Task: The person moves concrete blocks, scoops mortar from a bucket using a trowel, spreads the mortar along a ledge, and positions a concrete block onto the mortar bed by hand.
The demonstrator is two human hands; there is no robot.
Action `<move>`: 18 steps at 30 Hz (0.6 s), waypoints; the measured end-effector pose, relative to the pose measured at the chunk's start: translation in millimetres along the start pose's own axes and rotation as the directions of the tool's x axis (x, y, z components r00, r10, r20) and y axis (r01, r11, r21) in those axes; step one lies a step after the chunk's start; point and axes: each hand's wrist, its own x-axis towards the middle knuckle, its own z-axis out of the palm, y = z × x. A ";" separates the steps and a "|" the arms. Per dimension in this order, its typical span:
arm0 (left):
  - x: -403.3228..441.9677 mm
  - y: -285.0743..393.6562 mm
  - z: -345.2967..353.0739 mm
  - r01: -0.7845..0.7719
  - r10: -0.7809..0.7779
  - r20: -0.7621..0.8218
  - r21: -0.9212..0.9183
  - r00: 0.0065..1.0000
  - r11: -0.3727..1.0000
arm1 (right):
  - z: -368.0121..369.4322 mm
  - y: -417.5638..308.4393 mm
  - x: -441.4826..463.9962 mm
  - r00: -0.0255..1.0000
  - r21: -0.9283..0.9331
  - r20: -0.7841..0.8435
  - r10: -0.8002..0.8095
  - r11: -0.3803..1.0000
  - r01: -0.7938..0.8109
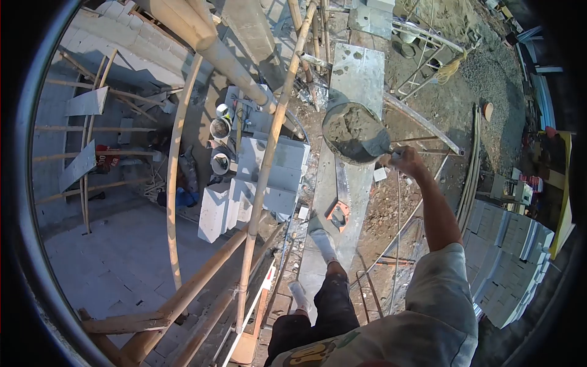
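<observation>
My right hand [403, 161] is closed at the right rim of a round, dark bucket [330, 147]. It grips what looks like a trowel [380, 145], its dark blade against the grey mortar [353, 125] in the bucket; the handle is mostly hidden by my fingers. The bucket stands on a long grey plank [358, 73]. Nearer my feet, a handsaw [340, 214] with an orange handle lies on the same plank, blade pointing away from me. My left hand is out of view.
My feet [324, 243] are on the narrow raised walkway. Bamboo poles [269, 153] rise close on the left, beside stacked white blocks [269, 165] and buckets [220, 127]. Another person in red [107, 160] is lower left. More block stacks [507, 257] stand at right.
</observation>
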 end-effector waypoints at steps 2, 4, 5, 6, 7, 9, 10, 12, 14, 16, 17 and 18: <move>4.7 -16.1 -16.0 0.031 -0.030 -0.032 0.025 0.999 0.999 | -46.2 -32.6 -33.9 0.999 -0.007 0.024 -0.035 0.999 0.035; 8.6 -32.6 -31.5 0.071 -0.068 -0.068 0.046 0.995 0.996 | -99.5 -78.6 -74.2 0.995 -0.030 0.057 -0.078 0.996 0.080; 11.4 -39.9 -38.5 0.095 -0.091 -0.089 0.052 0.992 0.994 | -121.4 -107.4 -94.8 0.996 -0.039 0.070 -0.048 0.998 0.051; 15.2 -46.3 -45.0 0.118 -0.111 -0.111 0.060 0.988 0.991 | -142.8 -132.1 -115.2 0.997 -0.043 0.078 -0.018 0.999 0.021; 19.2 -52.7 -51.8 0.144 -0.134 -0.130 0.070 0.982 0.987 | -164.2 -152.0 -133.9 0.988 -0.127 0.056 -0.147 0.980 0.153; 27.2 -63.0 -67.4 0.190 -0.173 -0.163 0.099 0.971 0.977 | -206.1 -207.0 -177.8 0.984 -0.173 0.056 -0.172 0.969 0.179; 31.9 -65.4 -74.6 0.227 -0.205 -0.181 0.108 0.962 0.968 | -225.4 -237.4 -200.9 0.980 -0.197 0.061 -0.191 0.960 0.200; 44.8 -53.8 -90.1 0.322 -0.304 -0.192 0.070 0.933 0.944 | -258.5 -299.0 -253.2 0.975 -0.139 0.034 -0.217 0.966 0.220; 61.3 -25.1 -107.7 0.421 -0.433 -0.171 -0.102 0.885 0.901 | -282.4 -370.6 -309.7 0.963 -0.204 -0.033 -0.266 0.945 0.254; 64.3 -21.3 -137.5 0.562 -0.548 0.150 -0.354 0.823 0.747 | -301.3 -427.2 -354.6 0.930 -0.253 -0.040 -0.365 0.904 0.344; 63.1 -25.1 -151.7 0.626 -0.564 0.273 -0.399 0.779 0.670 | -308.9 -453.0 -372.8 0.916 -0.184 -0.042 -0.400 0.904 0.386; 60.9 -36.7 -161.6 0.617 -0.517 0.337 -0.441 0.787 0.651 | -313.7 -471.1 -383.3 0.855 -0.212 -0.132 -0.502 0.857 0.470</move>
